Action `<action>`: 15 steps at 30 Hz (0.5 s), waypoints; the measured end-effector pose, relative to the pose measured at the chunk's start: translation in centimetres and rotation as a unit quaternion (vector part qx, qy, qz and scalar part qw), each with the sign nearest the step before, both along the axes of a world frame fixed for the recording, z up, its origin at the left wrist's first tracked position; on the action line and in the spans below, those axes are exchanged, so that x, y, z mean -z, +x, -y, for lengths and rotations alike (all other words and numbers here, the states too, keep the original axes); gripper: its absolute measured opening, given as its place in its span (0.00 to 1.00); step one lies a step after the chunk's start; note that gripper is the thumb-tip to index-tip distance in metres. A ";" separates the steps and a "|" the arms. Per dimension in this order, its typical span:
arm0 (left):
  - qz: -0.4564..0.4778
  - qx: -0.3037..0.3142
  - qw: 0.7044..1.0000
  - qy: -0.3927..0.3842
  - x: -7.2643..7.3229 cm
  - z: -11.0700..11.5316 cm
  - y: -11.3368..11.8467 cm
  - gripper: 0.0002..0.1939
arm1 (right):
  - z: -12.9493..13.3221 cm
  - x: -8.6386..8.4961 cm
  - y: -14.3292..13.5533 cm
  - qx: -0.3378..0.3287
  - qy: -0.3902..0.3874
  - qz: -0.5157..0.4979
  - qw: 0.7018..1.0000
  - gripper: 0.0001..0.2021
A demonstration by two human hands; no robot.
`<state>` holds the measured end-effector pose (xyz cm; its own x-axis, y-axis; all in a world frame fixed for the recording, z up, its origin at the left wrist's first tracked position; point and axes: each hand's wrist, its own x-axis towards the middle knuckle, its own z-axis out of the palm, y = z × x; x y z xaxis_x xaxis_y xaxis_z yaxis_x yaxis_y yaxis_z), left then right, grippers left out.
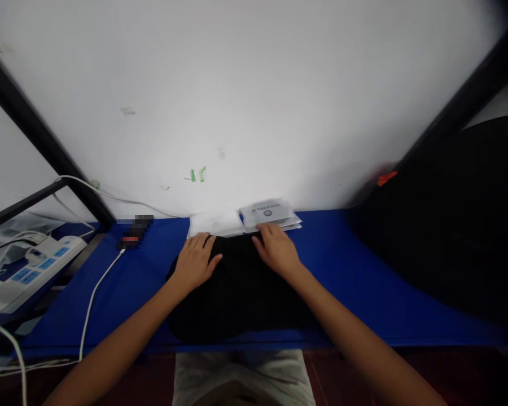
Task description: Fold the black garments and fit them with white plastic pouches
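Note:
A black cloth item (245,293) lies spread on the blue table in front of me. My left hand (196,260) rests on its far left part, fingers apart and pointing away from me. On its far right part lies my right hand (278,248), also with fingers apart, its fingertips close to the packets. Just beyond the cloth are white plastic packets (215,221) on the left and printed translucent packets (268,213) stacked on the right, near the wall.
A large black pile (452,225) fills the right side, with an orange piece (387,179) at its edge. At left are a dark device (136,231) on a white cable and a white power strip (36,273). The blue table (334,237) meets a white wall.

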<state>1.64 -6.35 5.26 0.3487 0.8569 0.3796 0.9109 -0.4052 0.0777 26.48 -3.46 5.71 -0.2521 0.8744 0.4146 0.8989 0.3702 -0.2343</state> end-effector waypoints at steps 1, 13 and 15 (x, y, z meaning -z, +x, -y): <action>-0.025 0.024 0.999 0.006 0.7 0.5 -0.1 0.30 | 0.9 0.5 -0.6 -0.039 0.006 0.028 0.999 0.22; -0.063 0.049 0.990 -0.118 4.1 1.1 -1.6 0.42 | 1.5 4.2 -0.3 -0.074 -0.048 0.142 0.986 0.34; -0.061 0.058 0.989 -0.123 3.9 1.0 -1.7 0.42 | -0.1 3.1 0.7 -0.070 -0.010 0.136 0.988 0.25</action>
<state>-0.03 -7.38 1.34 0.4801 0.8698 0.1143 0.8682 -0.4897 0.0800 27.22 -3.31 2.57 -0.4704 0.8305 0.2983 0.8701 0.4929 -0.0001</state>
